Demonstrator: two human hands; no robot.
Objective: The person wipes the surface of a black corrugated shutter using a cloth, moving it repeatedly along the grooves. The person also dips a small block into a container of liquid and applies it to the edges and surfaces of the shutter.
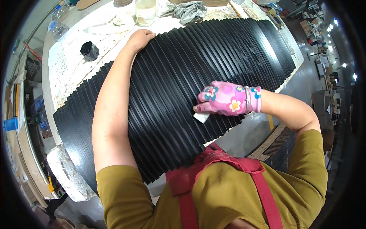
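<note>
A large black pleated bellows (167, 87) stretches across the table before me, its folds running from far edge to near edge. My bare left hand (140, 39) is closed on its far edge, with the forearm lying across the pleats. In a pink flowered glove, my right hand (225, 100) is closed over the near middle of the bellows. A small flat white piece (201, 117) sticks out under its fingers, against the folds; whether it is a scraper or a pad I cannot tell. Some fingertips of that glove look stained dark.
Beyond the bellows, the white-covered table (65, 72) holds a small black cup (89, 50), a translucent jar (145, 13) and a crumpled grey rag (190, 12). Plastic bottles (58, 28) stand at the far left corner. A white wrapped bundle (70, 173) sits under the bellows' left end.
</note>
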